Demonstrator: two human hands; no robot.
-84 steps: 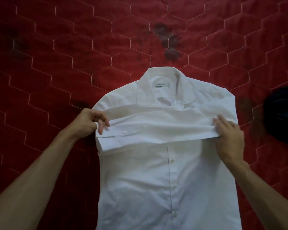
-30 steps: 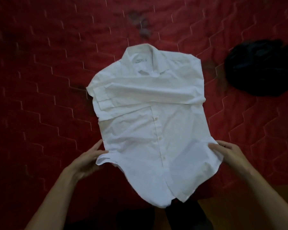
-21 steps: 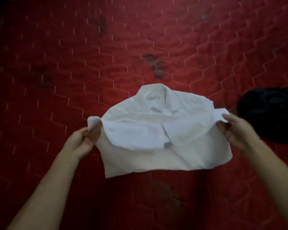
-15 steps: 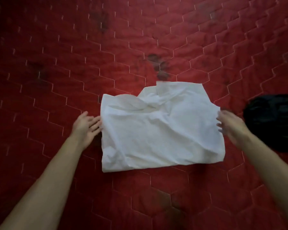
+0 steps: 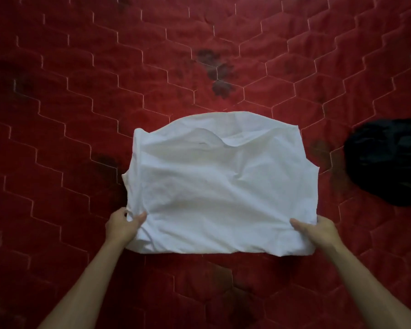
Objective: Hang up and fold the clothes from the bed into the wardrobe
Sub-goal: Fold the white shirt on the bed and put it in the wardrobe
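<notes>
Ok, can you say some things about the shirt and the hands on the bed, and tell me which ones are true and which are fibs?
1. The left hand and right hand both hold the white shirt. True.
2. The shirt hangs on a hanger. False: it lies folded on the red bed cover.
3. To the shirt's right lie dark clothes. True.
4. The dark clothes touch the shirt. False: red cover shows between them.
</notes>
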